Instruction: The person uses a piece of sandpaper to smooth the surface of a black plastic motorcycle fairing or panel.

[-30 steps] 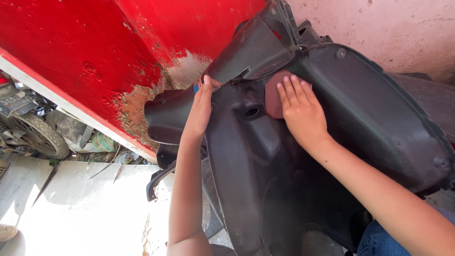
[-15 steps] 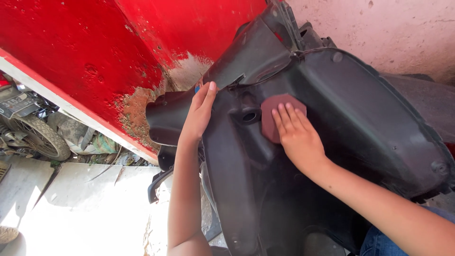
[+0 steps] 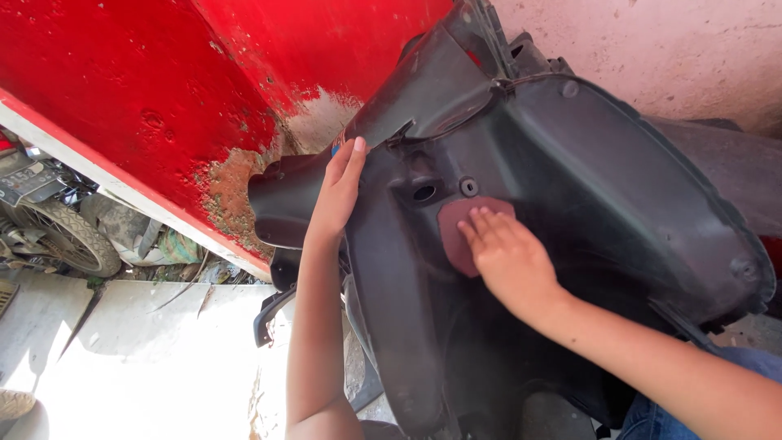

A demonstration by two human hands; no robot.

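Observation:
A large black plastic scooter body panel (image 3: 603, 179) stands tilted against a red wall. My left hand (image 3: 338, 191) lies flat on the panel's left rim, steadying it. My right hand (image 3: 509, 257) presses a reddish-brown piece of sandpaper (image 3: 456, 232) flat against the panel's inner face, just below a small round hole (image 3: 469, 187). Fingers of the right hand are spread over the paper.
The red wall (image 3: 147, 90) has a chipped, rusty-brown patch (image 3: 232, 191) next to the panel. A motorcycle wheel (image 3: 61, 236) and scrap lie at the left. Pale concrete floor (image 3: 138, 367) is below. A pinkish plaster wall (image 3: 668, 49) is at upper right.
My right hand has slid the sandpaper down and to the left over the panel's inner face. The left hand has stayed on the rim.

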